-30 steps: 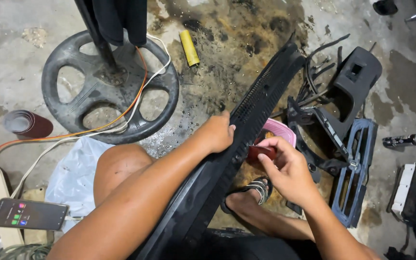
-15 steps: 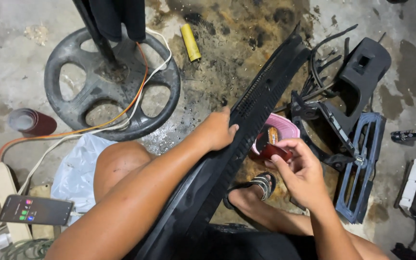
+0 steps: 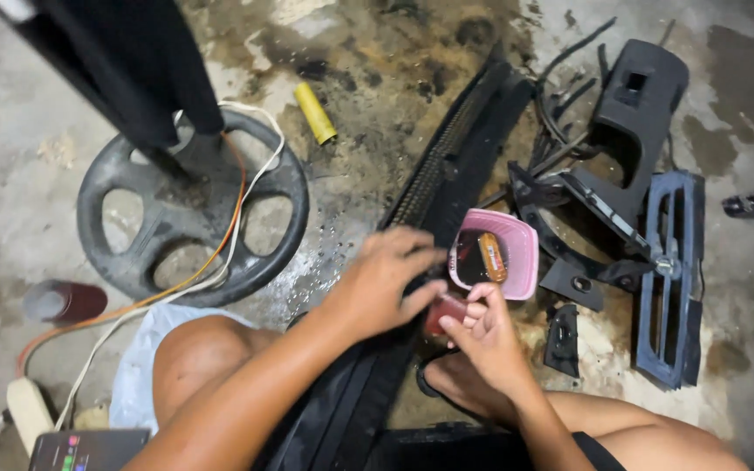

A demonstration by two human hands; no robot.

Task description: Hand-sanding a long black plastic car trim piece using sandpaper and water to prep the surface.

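A long black plastic trim panel (image 3: 447,166) runs from my lap out across the stained concrete floor. My left hand (image 3: 386,279) rests on the panel's middle, fingers spread over it. My right hand (image 3: 482,336) is just right of it, fingers pinched around a small dark red piece (image 3: 447,310) held against the panel's edge. A pink plastic tub (image 3: 517,253) sits right behind my right hand, with a dark pad and a small orange item inside it.
A black steering wheel (image 3: 106,218) lies at the left with orange and white cables over it. A yellow tube (image 3: 316,113) lies behind. Black car trim parts (image 3: 639,96) and a vent grille (image 3: 674,279) lie at right. A phone (image 3: 89,449), power strip and red cup (image 3: 67,301) are at lower left.
The view has tilted down and left. My right hand has drawn back from the pink tub to the panel with the dark red piece. My left hand has stayed on the panel.
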